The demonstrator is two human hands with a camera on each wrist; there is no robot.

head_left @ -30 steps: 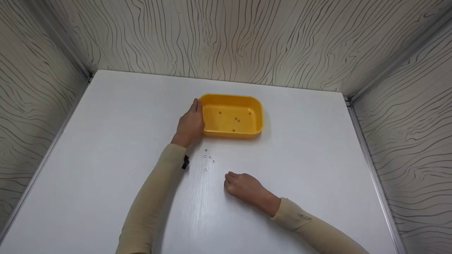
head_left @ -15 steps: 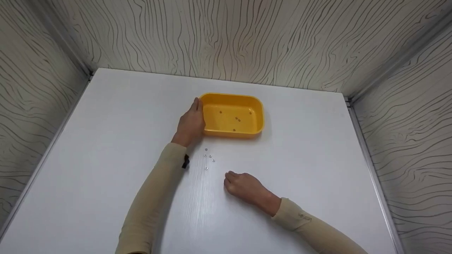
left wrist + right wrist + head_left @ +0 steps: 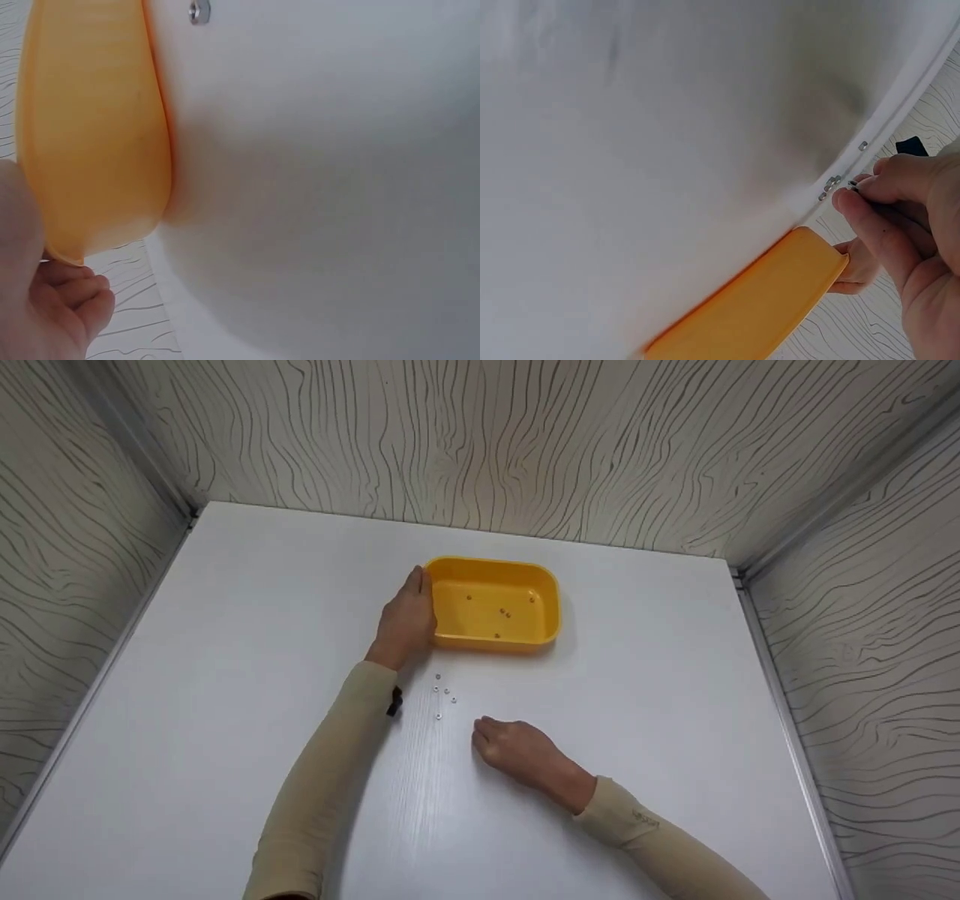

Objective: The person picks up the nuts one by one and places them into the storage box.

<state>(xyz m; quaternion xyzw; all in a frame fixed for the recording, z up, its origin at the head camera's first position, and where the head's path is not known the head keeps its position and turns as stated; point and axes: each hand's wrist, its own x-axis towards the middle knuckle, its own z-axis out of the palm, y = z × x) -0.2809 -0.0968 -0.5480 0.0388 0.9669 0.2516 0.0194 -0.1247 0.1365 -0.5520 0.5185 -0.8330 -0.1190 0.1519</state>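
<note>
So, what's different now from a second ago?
The right hand has edged slightly forward and left, toward the hex nuts on the white table. No grasp or release shows. The left hand still holds the left end of the yellow tub; tub and nuts look unmoved.

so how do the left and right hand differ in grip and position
The left hand grips one end of the yellow tray, while the right hand pinches a small metal piece. The left hand is farther forward; the right hand is farther back, apart from the tray. Both come out of beige sleeves.
</note>
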